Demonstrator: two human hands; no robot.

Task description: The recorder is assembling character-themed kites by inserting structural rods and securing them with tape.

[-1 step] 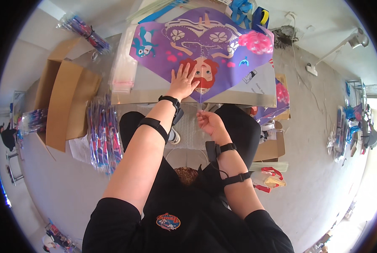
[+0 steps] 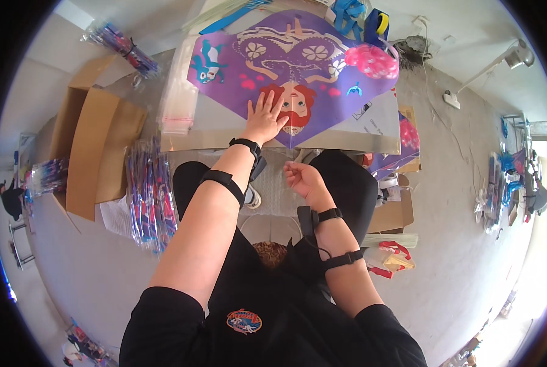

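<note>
1. The left hand lies flat, palm down, fingers spread open, on the purple kite at upper centre of the frame. The fingertips rest on the printed red-haired figure near the kite's lower point.
2. The right hand hovers just below the kite's lower tip, in the middle of the frame, above the lap. Its fingers are curled together, with thumb and forefinger pinched; whether they hold a thin thing, such as a thread, is too small to tell.
3. The kite is diamond-shaped, purple with pink, white and blue prints, and lies spread on a pale low table that runs across the upper middle of the frame. Its lower point reaches the table's near edge.
4. A stack of clear plastic sleeves lies just left of the kite, on the same surface.
5. An open cardboard box stands at the left of the frame, well apart from the hands.
6. A bundle of packed kites in clear wrap lies on the floor between the box and the person's left knee.
7. Blue ribbon and a blue-and-yellow roll sit at the top of the frame, beside the kite's upper right edge.
8. More coloured kites lie under the table's right end.
9. Both forearms carry black straps, and each wrist a black band.
</note>
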